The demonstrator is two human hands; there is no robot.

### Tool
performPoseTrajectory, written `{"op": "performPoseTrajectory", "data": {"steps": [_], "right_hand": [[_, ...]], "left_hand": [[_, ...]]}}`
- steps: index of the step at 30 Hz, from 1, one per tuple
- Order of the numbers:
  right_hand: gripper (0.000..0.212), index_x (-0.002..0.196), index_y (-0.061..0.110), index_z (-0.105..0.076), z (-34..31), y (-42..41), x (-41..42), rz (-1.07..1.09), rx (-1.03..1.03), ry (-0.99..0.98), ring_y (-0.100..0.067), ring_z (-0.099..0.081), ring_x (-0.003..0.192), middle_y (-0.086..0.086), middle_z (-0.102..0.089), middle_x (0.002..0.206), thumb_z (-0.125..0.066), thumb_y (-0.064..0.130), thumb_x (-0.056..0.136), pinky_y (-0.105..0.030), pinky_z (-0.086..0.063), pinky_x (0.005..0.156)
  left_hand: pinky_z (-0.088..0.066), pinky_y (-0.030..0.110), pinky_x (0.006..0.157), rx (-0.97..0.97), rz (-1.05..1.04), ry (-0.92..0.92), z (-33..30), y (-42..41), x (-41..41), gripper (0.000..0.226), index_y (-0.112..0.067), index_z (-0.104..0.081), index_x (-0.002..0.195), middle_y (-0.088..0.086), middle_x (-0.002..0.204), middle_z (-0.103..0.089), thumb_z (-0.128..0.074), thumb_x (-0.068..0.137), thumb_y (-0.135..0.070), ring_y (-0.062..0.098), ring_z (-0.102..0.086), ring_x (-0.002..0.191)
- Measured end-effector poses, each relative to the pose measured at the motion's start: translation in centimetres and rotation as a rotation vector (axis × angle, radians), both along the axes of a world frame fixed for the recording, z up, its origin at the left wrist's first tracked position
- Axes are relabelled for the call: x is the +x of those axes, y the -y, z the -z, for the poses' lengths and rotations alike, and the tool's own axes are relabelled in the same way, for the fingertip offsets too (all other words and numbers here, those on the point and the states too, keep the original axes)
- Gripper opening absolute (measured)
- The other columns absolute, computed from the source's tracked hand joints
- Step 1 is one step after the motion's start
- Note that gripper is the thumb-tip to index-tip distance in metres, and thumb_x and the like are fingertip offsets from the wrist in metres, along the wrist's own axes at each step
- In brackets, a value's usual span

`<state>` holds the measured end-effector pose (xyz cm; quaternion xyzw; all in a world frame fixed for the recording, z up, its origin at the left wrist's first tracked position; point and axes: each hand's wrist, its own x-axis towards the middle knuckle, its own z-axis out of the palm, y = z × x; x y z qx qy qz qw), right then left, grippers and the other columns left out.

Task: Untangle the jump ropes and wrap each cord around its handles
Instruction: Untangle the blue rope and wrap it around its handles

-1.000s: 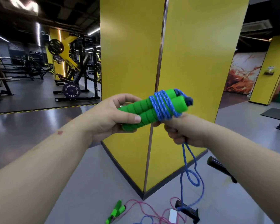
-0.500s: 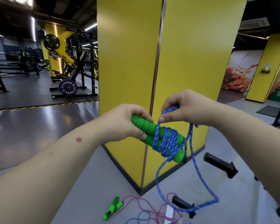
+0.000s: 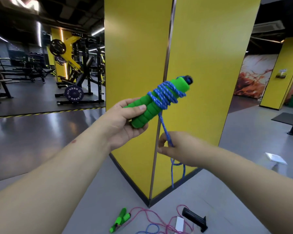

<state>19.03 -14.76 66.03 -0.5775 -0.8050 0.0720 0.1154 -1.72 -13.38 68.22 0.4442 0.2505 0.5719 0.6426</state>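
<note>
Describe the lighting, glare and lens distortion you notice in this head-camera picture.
Head view: the yellow pillar is brightly lit, the gym behind stays dim; ceiling strip lights flare and glare streaks the dark floor; the wide lens stretches the forearms and bows the pillar edges; the green handles look sharp.

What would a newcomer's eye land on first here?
The green handles at centre frame, gripped in the left hand, with blue cord coiled round their upper half. Below, the right hand pinches the loose cord. Behind stands a yellow pillar; on the floor lies a pink rope.
</note>
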Motion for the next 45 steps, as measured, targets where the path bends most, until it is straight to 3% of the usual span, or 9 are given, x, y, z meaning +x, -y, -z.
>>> {"op": "performPoseTrajectory", "data": {"steps": [2,6,13,18,23,28,32,37,45], "right_hand": [[0.016,0.097,0.032,-0.057,0.0,1.1,-1.1,-0.054,0.100,0.051,-0.013,-0.059,0.075,0.009,-0.061,0.082,-0.056,0.048,0.097,-0.034,-0.051,0.065],[0.022,0.090,0.024,-0.059,-2.2,2.6,-1.9,-0.150,0.325,0.158,-0.015,-0.052,0.068,0.004,-0.056,0.074,-0.056,0.044,0.098,-0.033,-0.038,0.053],[0.013,0.091,0.031,-0.074,-6.4,1.9,0.6,-0.077,0.214,-0.181,0.004,-0.051,0.048,0.012,-0.061,0.065,-0.073,0.043,0.088,-0.015,-0.036,0.046],[0.008,0.088,0.034,-0.077,-7.0,0.7,2.5,-0.068,0.153,-0.309,0.002,-0.048,0.044,0.021,-0.060,0.057,-0.077,0.041,0.085,-0.010,-0.034,0.043],[0.021,0.078,0.018,-0.071,-5.7,-0.3,2.7,0.015,-0.080,-0.754,-0.016,-0.052,0.052,-0.007,-0.057,0.065,-0.063,0.013,0.097,-0.020,-0.045,0.046],[0.033,0.085,0.028,-0.072,-0.9,-0.1,-0.2,0.003,-0.097,-0.540,-0.016,-0.038,0.054,0.001,-0.044,0.067,-0.051,0.048,0.100,-0.029,-0.034,0.050],[0.032,0.089,0.026,-0.071,-0.4,0.8,-1.8,0.024,-0.182,-0.445,-0.016,-0.037,0.052,-0.002,-0.046,0.070,-0.048,0.045,0.101,-0.027,-0.032,0.049],[0.026,0.098,0.016,-0.069,-2.5,2.2,-2.0,-0.007,-0.189,-0.227,-0.013,-0.039,0.048,0.002,-0.045,0.062,-0.059,0.041,0.097,-0.024,-0.033,0.045],[0.014,0.084,0.028,-0.074,-6.1,3.6,-0.6,-0.023,0.048,-0.084,-0.011,-0.052,0.050,0.006,-0.062,0.062,-0.066,0.038,0.089,-0.024,-0.043,0.045]], "left_hand": [[-0.061,0.039,0.072,-0.022,-0.220,-0.083,0.8,-0.5,0.7,0.044,-0.008,-0.061,0.124,0.013,0.110,-0.071,-0.078,0.084,-0.002,0.025,-0.071,0.084],[-0.054,0.027,0.064,0.284,-0.715,-0.766,2.4,-1.2,0.9,0.033,-0.025,-0.068,0.104,-0.005,0.092,-0.069,-0.086,0.078,-0.015,0.013,-0.066,0.077],[-0.050,0.026,0.060,0.429,-0.502,-1.121,1.5,0.7,0.7,0.034,-0.035,-0.070,0.100,-0.010,0.092,-0.065,-0.087,0.076,-0.017,0.012,-0.064,0.082],[-0.062,0.041,0.081,0.370,-0.032,-1.093,-0.1,2.4,-0.3,0.040,-0.032,-0.077,0.094,-0.003,0.092,-0.072,-0.089,0.072,0.000,0.020,-0.071,0.088],[-0.056,0.042,0.078,0.189,0.355,-0.365,-0.5,2.9,-0.8,0.036,-0.024,-0.075,0.093,0.005,0.101,-0.072,-0.086,0.068,0.000,0.025,-0.071,0.089],[-0.046,0.031,0.066,-0.020,0.054,0.016,-0.4,1.4,1.8,0.030,-0.022,-0.059,0.103,0.001,0.084,-0.071,-0.079,0.082,-0.017,0.014,-0.066,0.064],[-0.051,0.030,0.063,-0.063,-0.303,-0.121,1.2,-0.1,3.1,0.028,-0.021,-0.056,0.096,0.000,0.086,-0.072,-0.082,0.086,-0.022,0.014,-0.065,0.068],[-0.058,0.046,0.072,0.205,-0.602,-0.526,3.5,-0.7,3.3,0.031,-0.019,-0.059,0.095,0.006,0.092,-0.072,-0.085,0.081,-0.028,0.024,-0.069,0.077],[-0.059,0.039,0.065,0.411,-0.488,-0.898,3.2,0.5,2.6,0.032,-0.030,-0.063,0.096,-0.003,0.091,-0.065,-0.086,0.077,-0.018,0.018,-0.064,0.076]]}}
